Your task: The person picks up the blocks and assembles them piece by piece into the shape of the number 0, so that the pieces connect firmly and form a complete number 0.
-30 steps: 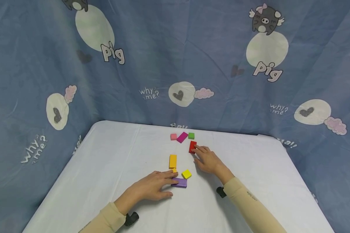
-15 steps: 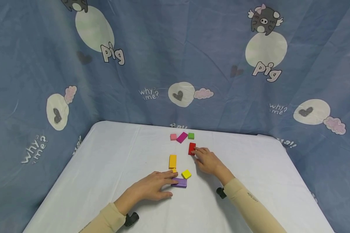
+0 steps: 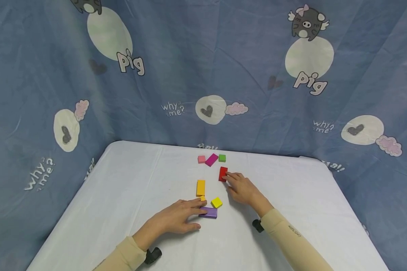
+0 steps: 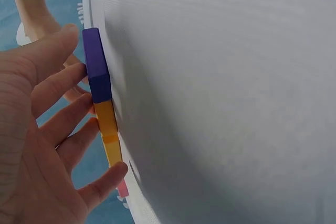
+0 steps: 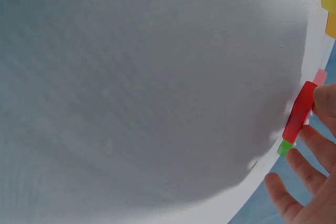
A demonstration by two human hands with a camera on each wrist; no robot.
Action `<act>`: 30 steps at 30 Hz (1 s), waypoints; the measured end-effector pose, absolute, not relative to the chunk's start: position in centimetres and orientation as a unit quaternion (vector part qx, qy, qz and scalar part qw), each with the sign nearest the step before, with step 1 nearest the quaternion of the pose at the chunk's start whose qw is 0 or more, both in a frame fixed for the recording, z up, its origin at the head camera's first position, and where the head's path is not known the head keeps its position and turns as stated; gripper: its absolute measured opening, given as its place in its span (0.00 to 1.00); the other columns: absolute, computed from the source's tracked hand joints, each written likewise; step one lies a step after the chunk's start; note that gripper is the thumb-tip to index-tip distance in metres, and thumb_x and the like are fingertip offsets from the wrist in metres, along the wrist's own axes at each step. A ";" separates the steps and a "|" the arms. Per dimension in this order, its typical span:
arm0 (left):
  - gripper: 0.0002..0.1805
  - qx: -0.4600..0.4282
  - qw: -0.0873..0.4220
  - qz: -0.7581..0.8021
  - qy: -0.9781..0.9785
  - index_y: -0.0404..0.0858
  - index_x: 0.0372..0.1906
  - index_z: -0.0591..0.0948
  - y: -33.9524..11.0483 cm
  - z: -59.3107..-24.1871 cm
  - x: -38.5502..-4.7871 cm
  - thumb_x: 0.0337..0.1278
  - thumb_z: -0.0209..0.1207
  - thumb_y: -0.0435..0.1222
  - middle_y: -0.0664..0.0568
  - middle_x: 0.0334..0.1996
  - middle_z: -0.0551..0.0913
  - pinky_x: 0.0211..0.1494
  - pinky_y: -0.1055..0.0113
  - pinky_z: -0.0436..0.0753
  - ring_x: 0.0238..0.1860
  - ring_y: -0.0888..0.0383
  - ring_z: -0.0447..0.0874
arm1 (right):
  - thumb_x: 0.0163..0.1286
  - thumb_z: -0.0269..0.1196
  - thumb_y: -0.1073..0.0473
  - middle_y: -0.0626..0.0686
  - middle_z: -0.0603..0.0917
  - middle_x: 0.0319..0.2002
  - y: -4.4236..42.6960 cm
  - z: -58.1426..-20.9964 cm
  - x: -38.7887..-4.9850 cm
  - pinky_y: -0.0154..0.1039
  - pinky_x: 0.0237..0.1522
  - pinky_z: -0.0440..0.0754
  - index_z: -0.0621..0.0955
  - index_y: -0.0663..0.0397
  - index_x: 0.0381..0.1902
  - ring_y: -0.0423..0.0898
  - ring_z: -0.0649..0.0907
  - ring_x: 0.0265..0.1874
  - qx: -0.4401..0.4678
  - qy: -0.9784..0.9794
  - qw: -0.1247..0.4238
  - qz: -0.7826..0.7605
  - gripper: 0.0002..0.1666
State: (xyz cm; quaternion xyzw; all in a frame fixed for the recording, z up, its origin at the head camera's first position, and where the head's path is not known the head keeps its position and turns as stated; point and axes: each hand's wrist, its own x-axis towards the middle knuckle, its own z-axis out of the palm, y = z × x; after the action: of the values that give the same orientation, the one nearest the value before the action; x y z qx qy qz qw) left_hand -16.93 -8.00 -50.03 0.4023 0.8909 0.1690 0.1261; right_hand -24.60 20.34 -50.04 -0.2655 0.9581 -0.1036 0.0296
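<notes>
In the head view the left hand (image 3: 178, 217) lies with spread fingers on the purple block (image 3: 209, 213) and a small orange block (image 3: 202, 198). The left wrist view shows its fingertips along the purple block (image 4: 96, 66) and orange blocks (image 4: 107, 118), not curled round them. The right hand (image 3: 243, 189) touches the right side of the red block (image 3: 222, 174) with relaxed fingertips. In the right wrist view, fingers of the right hand (image 5: 315, 166) reach the red block (image 5: 300, 113). Between the hands sits a yellow block (image 3: 216, 202); a longer orange block (image 3: 201, 188) lies behind the small one.
Toward the back of the white table (image 3: 149, 169) lie a pink block (image 3: 201, 159), a magenta block (image 3: 211, 160) and a green block (image 3: 222, 158). A blue patterned curtain (image 3: 190, 67) hangs behind the table.
The red block and the right hand's fingertips have moved slightly toward the front of the table. The left hand and the other blocks have stayed in place.
</notes>
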 end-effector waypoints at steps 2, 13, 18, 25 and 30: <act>0.29 0.400 0.127 0.169 0.892 0.52 0.68 0.74 -8.0 -50.0 -16.9 0.62 0.60 0.53 0.58 0.72 0.64 0.67 0.49 0.67 0.73 0.57 0.57 | 0.71 0.59 0.57 0.55 0.69 0.69 20.4 -50.0 -24.6 0.58 0.62 0.69 0.73 0.51 0.68 0.55 0.68 0.66 -0.268 0.957 0.028 -0.105 0.28; 0.29 0.399 0.123 0.170 0.893 0.53 0.68 0.74 -8.1 -50.1 -16.8 0.62 0.60 0.53 0.58 0.72 0.64 0.66 0.49 0.68 0.73 0.57 0.57 | 0.71 0.60 0.56 0.56 0.69 0.69 20.2 -50.1 -24.7 0.57 0.62 0.69 0.72 0.53 0.68 0.55 0.69 0.66 -0.270 0.956 0.015 -0.112 0.29; 0.29 0.402 0.118 0.169 0.892 0.53 0.68 0.74 -8.1 -50.2 -16.9 0.62 0.60 0.53 0.58 0.72 0.64 0.66 0.49 0.68 0.73 0.57 0.57 | 0.71 0.59 0.56 0.56 0.70 0.68 20.2 -50.1 -24.6 0.58 0.62 0.69 0.73 0.55 0.67 0.56 0.69 0.66 -0.274 0.955 0.011 -0.116 0.27; 0.29 0.406 0.118 0.167 0.890 0.53 0.68 0.74 -8.1 -50.2 -17.1 0.62 0.60 0.53 0.58 0.72 0.64 0.65 0.49 0.69 0.73 0.58 0.57 | 0.71 0.59 0.57 0.56 0.69 0.69 20.0 -50.0 -24.6 0.58 0.62 0.70 0.73 0.53 0.67 0.56 0.69 0.66 -0.277 0.954 0.005 -0.116 0.28; 0.29 0.403 0.123 0.169 0.891 0.53 0.68 0.74 -8.1 -50.2 -17.0 0.62 0.60 0.53 0.58 0.72 0.64 0.65 0.48 0.68 0.73 0.57 0.57 | 0.72 0.59 0.55 0.55 0.67 0.71 19.8 -50.1 -24.8 0.57 0.62 0.70 0.70 0.52 0.70 0.56 0.69 0.65 -0.267 0.957 0.005 -0.110 0.30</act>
State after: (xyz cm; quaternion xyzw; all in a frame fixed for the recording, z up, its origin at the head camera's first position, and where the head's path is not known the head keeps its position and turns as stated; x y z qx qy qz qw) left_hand -17.00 -8.07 -50.17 0.4031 0.8909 0.1693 0.1230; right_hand -24.79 19.78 -50.13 -0.2673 0.9572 -0.1104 0.0054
